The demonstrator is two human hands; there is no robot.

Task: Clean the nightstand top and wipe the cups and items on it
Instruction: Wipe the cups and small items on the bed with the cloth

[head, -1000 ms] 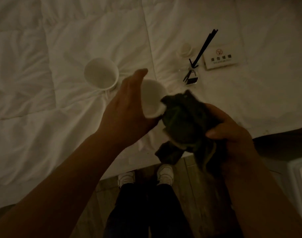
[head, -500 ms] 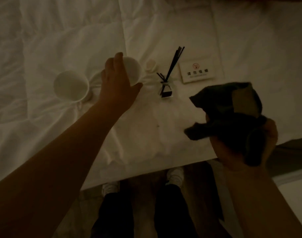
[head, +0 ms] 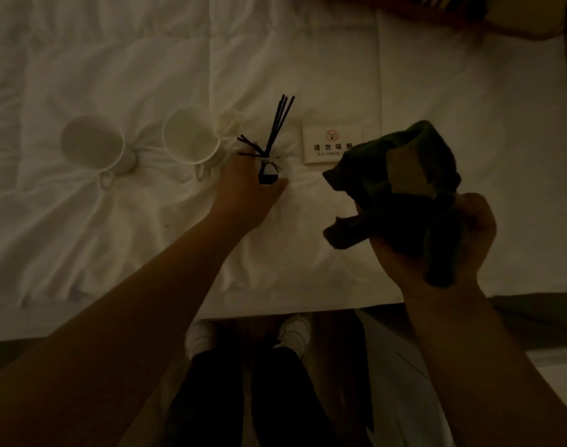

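Observation:
Two white cups stand on the white bedding: one at the left (head: 93, 146) and one nearer the middle (head: 191, 137). Right of them is a small reed diffuser bottle (head: 268, 174) with black sticks (head: 279, 122). My left hand (head: 248, 191) wraps its fingers around the bottle's base. A small pale lid-like piece (head: 226, 122) lies behind the middle cup. My right hand (head: 436, 243) is raised at the right and grips a crumpled dark green cloth (head: 395, 185).
A white no-smoking sign card (head: 327, 145) lies just right of the diffuser, partly behind the cloth. The white bedding (head: 130, 237) ends at its near edge above the floor, where my white shoes (head: 295, 330) show. A reddish object (head: 469, 17) sits top right.
My left hand set the wiped cup down beside the other cup, then moved right onto the diffuser bottle. My right hand lifted away with the cloth and stays raised.

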